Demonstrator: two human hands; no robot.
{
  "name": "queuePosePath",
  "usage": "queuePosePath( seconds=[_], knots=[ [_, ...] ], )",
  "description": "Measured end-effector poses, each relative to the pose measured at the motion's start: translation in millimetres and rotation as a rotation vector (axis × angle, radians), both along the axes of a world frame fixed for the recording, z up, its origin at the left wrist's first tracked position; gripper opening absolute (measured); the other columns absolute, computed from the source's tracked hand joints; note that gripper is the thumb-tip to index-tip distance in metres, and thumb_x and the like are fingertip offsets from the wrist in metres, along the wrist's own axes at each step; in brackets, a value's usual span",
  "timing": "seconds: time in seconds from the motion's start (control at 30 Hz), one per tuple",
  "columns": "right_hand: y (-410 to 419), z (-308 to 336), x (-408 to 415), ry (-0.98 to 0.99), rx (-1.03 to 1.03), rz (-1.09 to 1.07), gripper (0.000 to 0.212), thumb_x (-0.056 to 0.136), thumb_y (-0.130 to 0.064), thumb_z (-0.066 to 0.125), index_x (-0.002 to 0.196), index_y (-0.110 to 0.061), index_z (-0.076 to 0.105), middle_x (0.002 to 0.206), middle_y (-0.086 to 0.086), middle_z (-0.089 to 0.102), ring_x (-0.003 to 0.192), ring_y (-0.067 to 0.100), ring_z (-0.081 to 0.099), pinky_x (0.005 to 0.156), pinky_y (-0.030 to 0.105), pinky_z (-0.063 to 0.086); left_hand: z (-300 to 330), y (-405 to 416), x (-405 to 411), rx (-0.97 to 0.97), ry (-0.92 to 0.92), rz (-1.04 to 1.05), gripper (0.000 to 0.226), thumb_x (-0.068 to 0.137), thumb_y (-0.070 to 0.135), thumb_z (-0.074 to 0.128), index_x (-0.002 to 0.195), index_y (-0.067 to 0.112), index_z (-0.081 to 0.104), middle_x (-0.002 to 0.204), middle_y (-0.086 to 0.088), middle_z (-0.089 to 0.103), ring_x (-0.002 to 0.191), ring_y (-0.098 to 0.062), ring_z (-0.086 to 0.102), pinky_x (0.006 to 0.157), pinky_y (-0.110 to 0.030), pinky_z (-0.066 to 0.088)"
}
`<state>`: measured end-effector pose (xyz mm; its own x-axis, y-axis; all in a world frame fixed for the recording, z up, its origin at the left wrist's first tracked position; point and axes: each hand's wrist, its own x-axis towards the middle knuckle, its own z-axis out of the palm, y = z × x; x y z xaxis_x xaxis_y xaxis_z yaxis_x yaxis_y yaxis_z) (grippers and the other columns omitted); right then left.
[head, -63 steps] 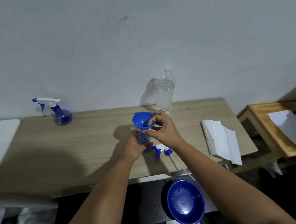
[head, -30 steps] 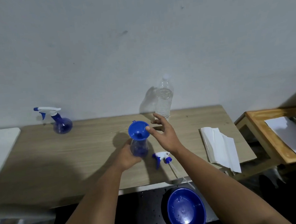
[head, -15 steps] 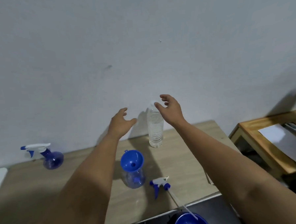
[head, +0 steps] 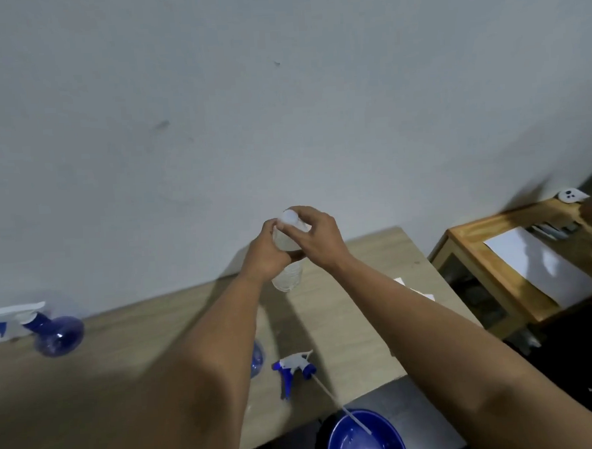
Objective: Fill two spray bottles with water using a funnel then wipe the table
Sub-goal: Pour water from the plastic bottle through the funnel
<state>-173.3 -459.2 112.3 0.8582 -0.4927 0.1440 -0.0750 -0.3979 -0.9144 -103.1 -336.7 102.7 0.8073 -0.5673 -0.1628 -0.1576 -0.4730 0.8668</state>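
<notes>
- At the far left of the tabletop, a blue spray bottle with its white trigger head on is seen; it is not touched.
- The left hand is wrapped closed around the upper body of the clear water bottle, which is held near the wall above the back edge of the tabletop.
- The bottle wall is judged thin and soft; if it is squeezed hard with the cap off, water may be pushed out. It seems full, so rather heavy, and it is better held at the middle.
- The right hand is pinched with its fingertips on the white cap, probably to unscrew it.
- The second spray bottle is mostly hidden behind the left forearm; its removed trigger head lies just beside it, with the tube reaching over a blue bowl.
</notes>
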Motion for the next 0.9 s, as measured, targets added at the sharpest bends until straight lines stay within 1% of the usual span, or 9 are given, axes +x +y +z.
queuePosePath(
  seconds=[0.1, 0.2, 0.27, 0.37, 0.47, 0.57, 0.7, 0.77, 0.9],
  knots=[
    [-3, -3, -29, -0.051, 0.008, -0.028, 0.032, 0.092, -0.039, 0.079, 0.118, -0.020, 0.075, 0.113, -0.011, 0.075, 0.108, 0.005, 0.070, 0.089, 0.024, 0.057, -1, -1, -20, 0.043, -0.050, -0.037, 0.085, 0.067, 0.042, 0.088, 0.136, 0.037, 0.040, 0.117, 0.011, 0.065, 0.103, -0.015, 0.065, 0.089, -0.039, 0.057],
    [-4, -3, -54, -0.071, 0.036, -0.057, 0.029, 0.093, -0.038, 0.079, 0.116, -0.021, 0.075, 0.112, -0.011, 0.076, 0.106, 0.003, 0.069, 0.082, 0.013, 0.050, 0, -3, -41, 0.075, -0.083, -0.079, 0.080, 0.063, 0.045, 0.085, 0.131, 0.041, 0.042, 0.114, 0.011, 0.065, 0.103, -0.017, 0.065, 0.089, -0.044, 0.058],
    [-5, -3, -68, -0.070, 0.064, -0.069, 0.027, 0.092, -0.036, 0.081, 0.113, -0.020, 0.076, 0.108, -0.010, 0.077, 0.103, 0.004, 0.071, 0.081, 0.016, 0.051, 1, -4, -54, 0.077, -0.091, -0.093, 0.076, 0.061, 0.045, 0.084, 0.127, 0.041, 0.046, 0.111, 0.013, 0.065, 0.100, -0.015, 0.066, 0.087, -0.042, 0.058],
    [-6, -1, -82, -0.068, 0.081, -0.063, 0.031, 0.085, -0.038, 0.085, 0.110, -0.021, 0.076, 0.102, -0.009, 0.078, 0.098, 0.008, 0.074, 0.087, 0.034, 0.061, -3, -4, -71, 0.049, -0.062, -0.095, 0.072, 0.063, 0.040, 0.087, 0.125, 0.038, 0.051, 0.106, 0.015, 0.067, 0.098, -0.010, 0.067, 0.082, -0.033, 0.058],
    [-4, 2, -86, -0.075, 0.063, -0.082, 0.038, 0.078, -0.036, 0.092, 0.106, -0.022, 0.070, 0.101, -0.013, 0.073, 0.097, 0.007, 0.071, 0.089, 0.030, 0.060, -7, -1, -81, 0.034, -0.039, -0.077, 0.069, 0.066, 0.038, 0.089, 0.124, 0.036, 0.052, 0.103, 0.018, 0.065, 0.096, -0.002, 0.064, 0.071, -0.021, 0.050],
    [-1, 3, -86, -0.079, 0.055, -0.110, 0.036, 0.074, -0.033, 0.094, 0.093, -0.020, 0.067, 0.092, -0.009, 0.073, 0.093, 0.008, 0.071, 0.085, 0.033, 0.060, -10, 2, -83, 0.029, 0.002, -0.072, 0.071, 0.067, 0.039, 0.089, 0.126, 0.038, 0.051, 0.109, 0.018, 0.065, 0.100, -0.002, 0.062, 0.078, -0.024, 0.052],
    [3, -6, -86, -0.125, 0.101, -0.040, 0.029, 0.080, -0.029, 0.090, 0.092, -0.019, 0.067, 0.091, -0.003, 0.074, 0.093, 0.017, 0.073, 0.087, 0.043, 0.061, -13, 2, -82, 0.012, 0.035, -0.060, 0.071, 0.067, 0.035, 0.089, 0.127, 0.037, 0.052, 0.112, 0.015, 0.067, 0.102, -0.006, 0.064, 0.088, -0.032, 0.056],
    [-1, -7, -87, -0.147, 0.111, 0.007, 0.025, 0.083, -0.027, 0.088, 0.096, -0.018, 0.068, 0.093, 0.000, 0.075, 0.093, 0.020, 0.073, 0.086, 0.043, 0.061, -14, 2, -82, -0.002, 0.041, -0.062, 0.071, 0.067, 0.035, 0.089, 0.128, 0.037, 0.052, 0.111, 0.016, 0.067, 0.101, -0.004, 0.064, 0.085, -0.029, 0.055],
    [-12, 0, -87, -0.111, 0.133, 0.126, 0.022, 0.090, -0.018, 0.083, 0.109, -0.014, 0.072, 0.104, -0.002, 0.077, 0.099, 0.012, 0.073, 0.089, 0.029, 0.056, -14, 3, -82, -0.028, 0.060, -0.059, 0.067, 0.069, 0.036, 0.088, 0.126, 0.037, 0.053, 0.110, 0.018, 0.067, 0.101, -0.003, 0.065, 0.080, -0.025, 0.054]
  ],
)
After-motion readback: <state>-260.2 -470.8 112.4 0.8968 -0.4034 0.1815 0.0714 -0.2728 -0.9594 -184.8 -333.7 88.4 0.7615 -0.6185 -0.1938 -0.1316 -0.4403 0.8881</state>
